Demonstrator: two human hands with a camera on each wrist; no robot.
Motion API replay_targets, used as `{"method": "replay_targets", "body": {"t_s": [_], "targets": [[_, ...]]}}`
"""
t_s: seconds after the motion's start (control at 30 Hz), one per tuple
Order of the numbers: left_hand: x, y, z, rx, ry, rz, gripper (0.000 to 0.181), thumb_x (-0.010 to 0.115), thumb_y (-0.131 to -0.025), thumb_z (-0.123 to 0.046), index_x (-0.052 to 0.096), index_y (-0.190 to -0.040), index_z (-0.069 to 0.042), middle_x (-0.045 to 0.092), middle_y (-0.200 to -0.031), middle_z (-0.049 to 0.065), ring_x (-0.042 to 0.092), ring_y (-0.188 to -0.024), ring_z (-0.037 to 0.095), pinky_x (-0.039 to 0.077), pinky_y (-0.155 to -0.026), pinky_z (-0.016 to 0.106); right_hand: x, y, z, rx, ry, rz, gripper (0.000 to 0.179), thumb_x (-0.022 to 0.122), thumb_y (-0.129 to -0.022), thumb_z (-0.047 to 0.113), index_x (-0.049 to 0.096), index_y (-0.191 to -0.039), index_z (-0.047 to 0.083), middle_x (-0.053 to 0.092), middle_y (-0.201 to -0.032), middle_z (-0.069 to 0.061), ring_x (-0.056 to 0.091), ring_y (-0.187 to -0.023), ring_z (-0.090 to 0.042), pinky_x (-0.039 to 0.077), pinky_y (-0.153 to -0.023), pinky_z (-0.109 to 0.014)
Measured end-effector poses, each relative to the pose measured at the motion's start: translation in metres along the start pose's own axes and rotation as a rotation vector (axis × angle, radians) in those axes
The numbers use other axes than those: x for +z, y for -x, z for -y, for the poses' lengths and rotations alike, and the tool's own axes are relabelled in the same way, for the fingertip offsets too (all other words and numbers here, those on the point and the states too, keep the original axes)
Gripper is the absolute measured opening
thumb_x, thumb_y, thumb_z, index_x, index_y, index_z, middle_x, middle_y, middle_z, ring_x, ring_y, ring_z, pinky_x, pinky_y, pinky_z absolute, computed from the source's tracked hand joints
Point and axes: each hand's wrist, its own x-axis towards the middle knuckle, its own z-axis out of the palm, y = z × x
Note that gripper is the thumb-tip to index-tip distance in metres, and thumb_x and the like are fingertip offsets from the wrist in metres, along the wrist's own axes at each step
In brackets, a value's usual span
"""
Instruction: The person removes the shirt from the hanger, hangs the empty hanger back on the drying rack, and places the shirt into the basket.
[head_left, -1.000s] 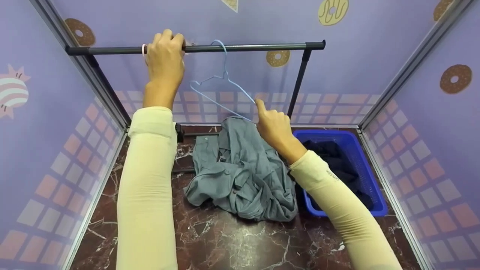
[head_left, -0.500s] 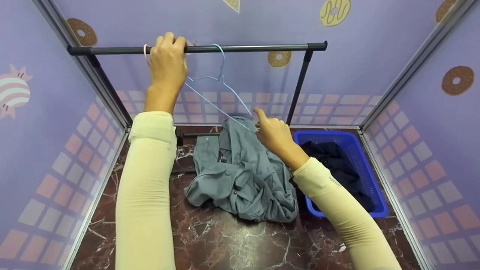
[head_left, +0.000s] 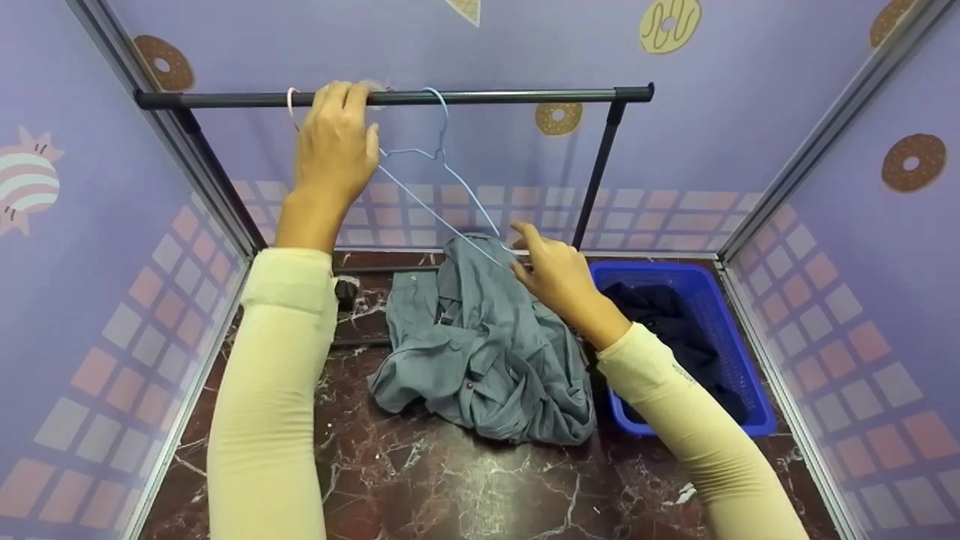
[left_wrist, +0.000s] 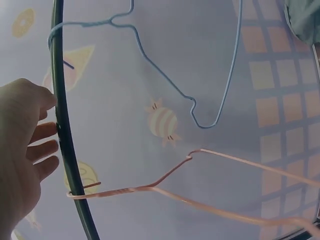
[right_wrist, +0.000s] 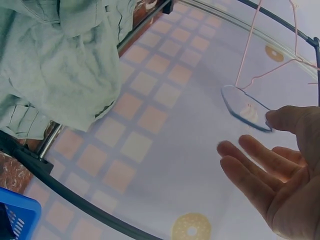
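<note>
My left hand [head_left: 337, 142] is at the black rail [head_left: 525, 96] of a clothes rack, its fingers extended over the top. In the left wrist view its fingers are loosely bent beside the rail. A light blue wire hanger [left_wrist: 165, 76] hangs from the rail to its right; a pink wire hanger [left_wrist: 225, 212] hangs on the other side. My right hand [head_left: 555, 266] is by the lower right corner of the blue hanger, fingers spread. In the right wrist view its thumb overlaps that hanger's end. Below lies a crumpled grey-green buttoned garment [head_left: 487, 337].
A blue plastic basket [head_left: 724, 322] with dark clothing [head_left: 675, 322] stands at the right on the dark marbled floor [head_left: 480, 487]. Purple patterned walls enclose the rack on three sides. The rack's right post [head_left: 600, 165] rises behind my right hand.
My right hand has let go of the blue hanger's right arm and moved slightly down, its fingers opening. The hanger has swung lower on that side. My left fingers have loosened from the rail.
</note>
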Motion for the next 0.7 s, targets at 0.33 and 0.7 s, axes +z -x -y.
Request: {"method": "replay_targets", "body": {"t_s": [0.33, 0.7], "targets": [[-0.001, 0.031, -0.022, -0.100, 0.100, -0.001, 0.045, 0.065, -0.100, -0.017, 0.056, -0.141, -0.003, 0.057, -0.139, 0.017, 0.050, -0.135, 0.033, 0.038, -0.120, 0.040, -0.012, 0.017, -0.014, 0.065, -0.151, -0.033, 0.043, 0.066, -0.101, 0.022, 0.058, -0.141, 0.010, 0.075, -0.124, -0.009, 0.075, -0.105, -0.028, 0.060, -0.087, -0.050], [0.028, 0.087, -0.032, -0.167, 0.284, -0.064, 0.045, 0.064, -0.100, -0.015, 0.055, -0.141, -0.001, 0.055, -0.142, 0.016, 0.050, -0.136, 0.030, 0.039, -0.120, 0.035, 0.006, 0.039, -0.039, 0.198, -0.341, -0.112, 0.041, 0.064, -0.100, 0.012, 0.059, -0.139, 0.000, 0.053, -0.151, -0.022, 0.049, -0.141, -0.040, 0.038, -0.118, -0.054]]}}
